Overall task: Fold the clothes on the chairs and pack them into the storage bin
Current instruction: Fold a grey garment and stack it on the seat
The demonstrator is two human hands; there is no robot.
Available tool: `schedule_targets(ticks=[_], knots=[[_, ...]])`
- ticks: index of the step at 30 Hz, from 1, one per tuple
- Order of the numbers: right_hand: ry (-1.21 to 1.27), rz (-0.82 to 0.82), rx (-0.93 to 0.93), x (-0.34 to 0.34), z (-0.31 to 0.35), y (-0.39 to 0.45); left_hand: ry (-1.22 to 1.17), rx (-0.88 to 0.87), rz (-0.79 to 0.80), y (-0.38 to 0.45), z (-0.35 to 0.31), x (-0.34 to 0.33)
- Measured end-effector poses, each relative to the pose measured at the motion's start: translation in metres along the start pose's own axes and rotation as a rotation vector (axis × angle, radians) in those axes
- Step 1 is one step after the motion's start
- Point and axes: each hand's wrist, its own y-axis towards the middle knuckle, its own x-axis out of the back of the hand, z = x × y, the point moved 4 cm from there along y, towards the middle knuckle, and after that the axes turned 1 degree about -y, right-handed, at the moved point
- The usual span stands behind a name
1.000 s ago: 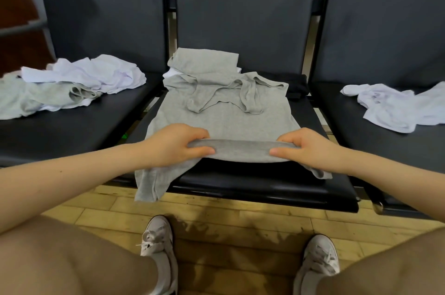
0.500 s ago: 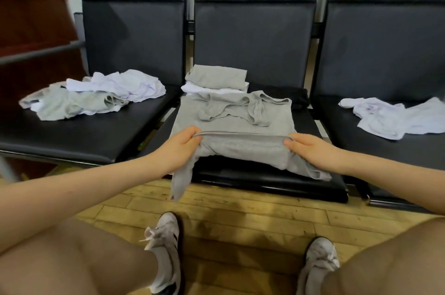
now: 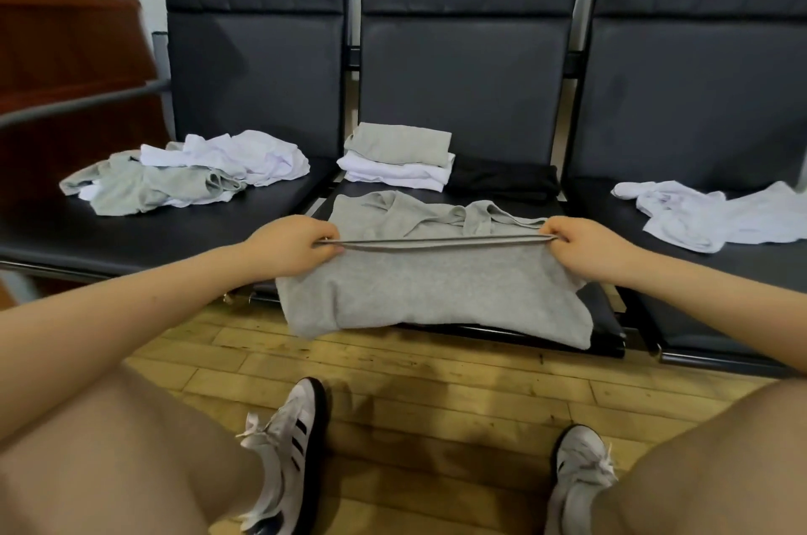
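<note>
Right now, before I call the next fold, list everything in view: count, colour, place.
grey top: 1, grey, middle seat front, hem lifted.
folded stack: 2, grey on white, middle seat back.
black garment: 1, black, right of the stack.
loose pile: grey and white, count unclear, left seat.
white clothes: white, count unclear, right seat.
chairs: 3, dark.
floor: wood.
shoes: 2, white.
left hand, right hand: pinching the hem.
</note>
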Motion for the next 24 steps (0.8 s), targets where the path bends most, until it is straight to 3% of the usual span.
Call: schedule_targets(ticks=[3,8,10,12,15,24], knots=[[0.032,-0.118,-0.045,0.008,-0.008,0.014,-0.035,0.085,-0.075,0.014,0.013,0.003],[0.153,-0.219,-0.114,0.005,-0.018,0.038,-0.324,0.21,-0.262,0.042,0.006,0.005],[0.195,-0.266,-0.142,0.005,-0.021,0.047,-0.16,0.134,-0.311,0.053,-0.002,0.007],[0.175,-0.313,-0.173,0.009,-0.026,0.055,0.182,0.029,-0.341,0.069,-0.007,0.012],[0.104,-0.349,-0.231,0.014,-0.037,0.069,0.48,-0.035,-0.3,0.094,-0.004,0.014],[0.132,-0.338,-0.276,-0.001,-0.066,0.125,0.383,0.062,-0.168,0.16,0.027,-0.002]])
